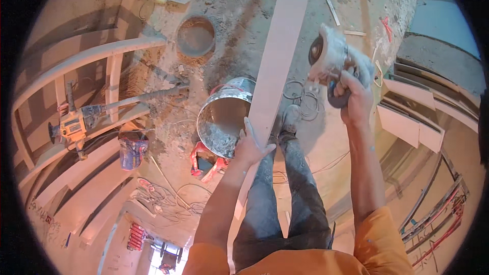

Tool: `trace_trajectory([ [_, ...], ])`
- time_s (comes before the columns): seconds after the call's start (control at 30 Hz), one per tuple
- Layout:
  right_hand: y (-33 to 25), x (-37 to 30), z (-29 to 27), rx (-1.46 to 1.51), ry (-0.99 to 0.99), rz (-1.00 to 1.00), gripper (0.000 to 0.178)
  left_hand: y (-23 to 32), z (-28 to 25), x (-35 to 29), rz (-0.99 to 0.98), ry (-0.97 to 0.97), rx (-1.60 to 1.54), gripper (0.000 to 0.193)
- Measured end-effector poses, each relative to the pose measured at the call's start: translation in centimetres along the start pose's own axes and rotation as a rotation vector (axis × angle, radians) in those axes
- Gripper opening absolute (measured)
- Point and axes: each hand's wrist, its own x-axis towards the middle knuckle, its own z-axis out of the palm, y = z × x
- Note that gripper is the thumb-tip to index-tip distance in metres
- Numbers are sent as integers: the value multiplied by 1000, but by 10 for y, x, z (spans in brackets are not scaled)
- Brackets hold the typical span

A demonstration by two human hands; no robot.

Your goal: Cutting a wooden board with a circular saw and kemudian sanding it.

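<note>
A long pale board (279, 56) slants from the floor ahead of me down beside my legs. My left hand (250, 147) holds its near part, thumb across the face and fingers along the left edge. Raised to the right of the board, my right hand (351, 94) is wrapped round the handle of a dusty angle grinder (333, 58). Motion blurs the grinder, and its round disc end points left, apart from the board. Under the board's left edge a tipped, mortar-smeared bucket (224, 140) shows its open mouth.
Another round bucket (196, 36) stands farther off on the dusty floor. At left, a yellow power mixer (73, 126) lies by wooden framing. Red-and-black cloth or gloves (206, 165) sit by the bucket. Coiled cable (309, 104) lies near my shoe; pale boards (407, 122) are stacked at right.
</note>
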Motion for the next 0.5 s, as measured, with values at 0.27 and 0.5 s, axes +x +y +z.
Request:
trace_trajectory([
  [0.27,-13,45,21,40,-77,-38,16,2,2,-2,3,6,-11,146],
  [0.5,-18,57,39,53,-83,-6,11,11,-8,-4,-59,-37,5,147],
])
